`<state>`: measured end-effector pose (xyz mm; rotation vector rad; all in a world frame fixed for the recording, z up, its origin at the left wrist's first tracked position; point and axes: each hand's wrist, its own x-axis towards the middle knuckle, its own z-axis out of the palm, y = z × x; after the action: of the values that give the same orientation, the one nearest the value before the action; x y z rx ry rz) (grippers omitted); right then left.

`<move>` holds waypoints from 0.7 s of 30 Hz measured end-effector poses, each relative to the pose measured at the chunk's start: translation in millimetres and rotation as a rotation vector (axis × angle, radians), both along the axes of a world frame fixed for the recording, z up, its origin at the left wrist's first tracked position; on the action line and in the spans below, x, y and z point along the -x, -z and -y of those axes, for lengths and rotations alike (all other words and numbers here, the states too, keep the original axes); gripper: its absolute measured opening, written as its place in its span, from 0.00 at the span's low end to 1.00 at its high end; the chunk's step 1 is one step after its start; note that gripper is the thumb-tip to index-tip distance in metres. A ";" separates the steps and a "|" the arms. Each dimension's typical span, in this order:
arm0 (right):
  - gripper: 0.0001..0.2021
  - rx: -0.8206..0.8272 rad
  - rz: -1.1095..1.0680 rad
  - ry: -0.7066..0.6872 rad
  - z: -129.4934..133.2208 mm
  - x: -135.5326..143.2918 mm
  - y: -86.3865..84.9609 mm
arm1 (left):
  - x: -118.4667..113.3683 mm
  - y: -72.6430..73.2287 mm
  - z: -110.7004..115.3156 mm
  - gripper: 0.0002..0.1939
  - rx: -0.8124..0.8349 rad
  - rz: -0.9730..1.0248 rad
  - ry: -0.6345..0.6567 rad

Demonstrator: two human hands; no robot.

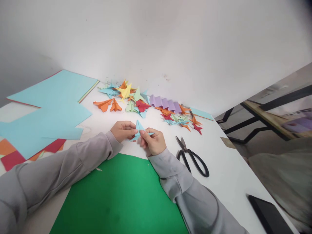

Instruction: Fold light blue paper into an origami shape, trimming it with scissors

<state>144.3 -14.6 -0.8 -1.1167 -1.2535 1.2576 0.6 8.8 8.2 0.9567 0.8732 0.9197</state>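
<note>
Between my two hands is a small light-blue folded paper figure (pixel 138 126) with a pointed tip facing away from me and points sticking out at the sides. My left hand (pixel 124 130) pinches its left side between thumb and fingers. On the other side my right hand (pixel 154 142) grips it, thumb on top. The fingers cover part of its folds. Just beneath my hands lies a green sheet (pixel 119 195). Beyond them, along the wall, sit several folded paper figures in a pile, among them a yellow one (pixel 125 91) and an orange one (pixel 115 105).
Black-handled scissors (pixel 192 156) lie partly open to the right. Light-blue paper sheets (pixel 53 87) and red and orange squares (pixel 13 159) cover the left side. A purple pleated paper strip (pixel 165 103) stands by the wall. A black phone-like device (pixel 269 214) lies near the table's right edge.
</note>
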 end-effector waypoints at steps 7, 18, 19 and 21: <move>0.17 -0.015 -0.068 0.073 -4.2 -2.3 2.9 | 0.7 -0.6 0.2 0.21 0.006 0.003 0.041; 0.13 0.013 -0.168 0.141 -3.9 1.2 4.1 | -0.4 2.7 -2.9 0.22 -0.036 -0.027 -0.077; 0.14 0.018 -0.164 0.142 -3.9 1.2 4.0 | -0.3 3.1 -3.1 0.21 -0.041 -0.032 -0.083; 0.14 0.025 -0.144 0.124 -3.6 1.1 3.4 | 0.1 3.6 -3.1 0.20 -0.052 -0.050 -0.081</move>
<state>143.2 -11.0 -4.2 -1.0849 -1.0481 1.2401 0.5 11.9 4.6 0.9986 0.9400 0.9954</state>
